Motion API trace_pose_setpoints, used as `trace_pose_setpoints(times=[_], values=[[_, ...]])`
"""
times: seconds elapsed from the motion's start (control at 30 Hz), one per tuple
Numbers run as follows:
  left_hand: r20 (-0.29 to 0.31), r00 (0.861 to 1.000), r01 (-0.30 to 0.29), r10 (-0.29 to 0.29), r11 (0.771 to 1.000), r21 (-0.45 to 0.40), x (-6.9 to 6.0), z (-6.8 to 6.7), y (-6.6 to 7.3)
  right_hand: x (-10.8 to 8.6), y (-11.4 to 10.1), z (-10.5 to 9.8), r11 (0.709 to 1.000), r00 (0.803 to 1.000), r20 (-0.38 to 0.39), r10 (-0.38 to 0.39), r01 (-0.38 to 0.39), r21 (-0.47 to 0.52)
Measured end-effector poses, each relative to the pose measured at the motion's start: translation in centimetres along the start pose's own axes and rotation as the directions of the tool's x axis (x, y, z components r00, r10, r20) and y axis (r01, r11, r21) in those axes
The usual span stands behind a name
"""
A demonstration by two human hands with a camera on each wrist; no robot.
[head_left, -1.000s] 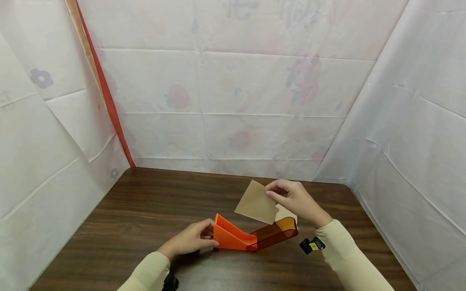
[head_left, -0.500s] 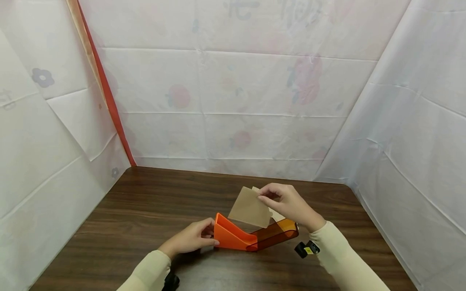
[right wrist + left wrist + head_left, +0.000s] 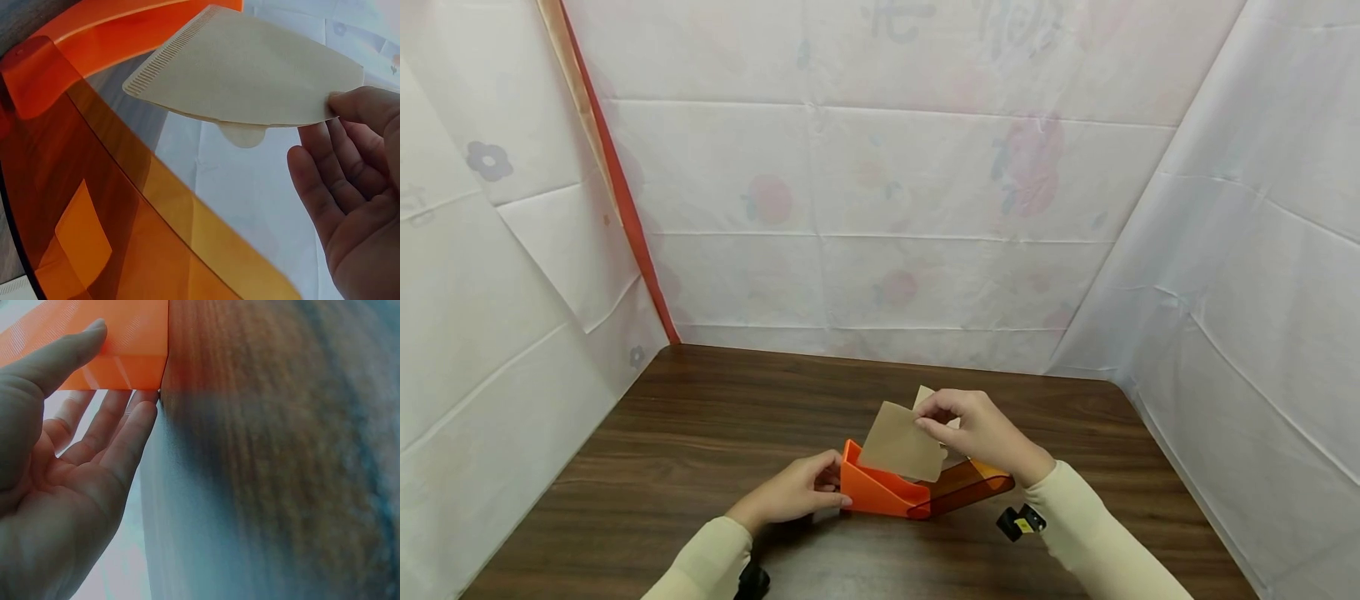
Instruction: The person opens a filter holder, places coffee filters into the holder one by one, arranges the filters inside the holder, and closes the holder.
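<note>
An orange coffee filter holder (image 3: 880,492) stands on the table, its translucent amber lid (image 3: 967,487) swung out to the right. My left hand (image 3: 797,492) grips the holder's left end; in the left wrist view the thumb (image 3: 75,353) lies on one face and the fingers reach behind the end. Between thumb and fingers, my right hand (image 3: 981,429) pinches a tan paper coffee filter (image 3: 901,442) by its upper right edge. The filter hangs tilted over the holder's opening. Its crimped edge and a small rounded tab show in the right wrist view.
Behind the right hand lies a paler filter (image 3: 922,395), partly hidden. A crimped pale edge (image 3: 19,290) also shows at the right wrist view's lower left corner. White printed sheets (image 3: 865,208) hang round the dark wooden table (image 3: 760,400) at the back and sides.
My right hand has moved left and slightly down, bringing the coffee filter from above the lid to over the orange holder. The left hand and the holder stay in place.
</note>
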State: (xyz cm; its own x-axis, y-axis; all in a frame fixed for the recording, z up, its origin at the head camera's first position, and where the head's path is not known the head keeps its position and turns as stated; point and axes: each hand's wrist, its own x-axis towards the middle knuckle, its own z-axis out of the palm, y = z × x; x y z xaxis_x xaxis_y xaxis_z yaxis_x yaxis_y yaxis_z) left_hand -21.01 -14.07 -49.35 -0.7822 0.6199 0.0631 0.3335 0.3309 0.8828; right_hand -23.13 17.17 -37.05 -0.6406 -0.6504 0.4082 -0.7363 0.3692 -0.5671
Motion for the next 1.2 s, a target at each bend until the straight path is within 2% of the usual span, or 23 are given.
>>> trace_pose_setpoints(times=[0.37, 0.53, 0.7, 1.03, 1.2], values=[[-0.009, 1.0, -0.012, 0.011, 1.0, -0.012, 0.1, 0.2, -0.1, 0.2, 0.1, 1.0, 0.999, 1.0, 0.016, -0.016, 0.016, -0.029], [-0.009, 1.0, -0.019, 0.019, 1.0, -0.022, 0.0, 0.2, 0.0, 0.2, 0.1, 1.4, 1.0, 0.999, 0.035, -0.025, 0.025, -0.007], [-0.008, 1.0, -0.007, 0.007, 1.0, -0.023, 0.1, 0.1, 0.1, 0.2, -0.2, 2.1, 1.0, 0.998, 0.064, 0.013, -0.012, -0.007], [-0.014, 0.999, -0.03, 0.029, 0.999, -0.028, -0.1, 0.1, 0.3, 0.1, -0.1, 3.4, 0.995, 0.99, 0.095, 0.099, -0.098, -0.013], [-0.015, 1.0, -0.022, 0.021, 0.999, -0.038, 0.1, 0.2, 0.1, 0.0, 0.1, 3.8, 0.993, 0.988, 0.099, 0.115, -0.112, -0.032]])
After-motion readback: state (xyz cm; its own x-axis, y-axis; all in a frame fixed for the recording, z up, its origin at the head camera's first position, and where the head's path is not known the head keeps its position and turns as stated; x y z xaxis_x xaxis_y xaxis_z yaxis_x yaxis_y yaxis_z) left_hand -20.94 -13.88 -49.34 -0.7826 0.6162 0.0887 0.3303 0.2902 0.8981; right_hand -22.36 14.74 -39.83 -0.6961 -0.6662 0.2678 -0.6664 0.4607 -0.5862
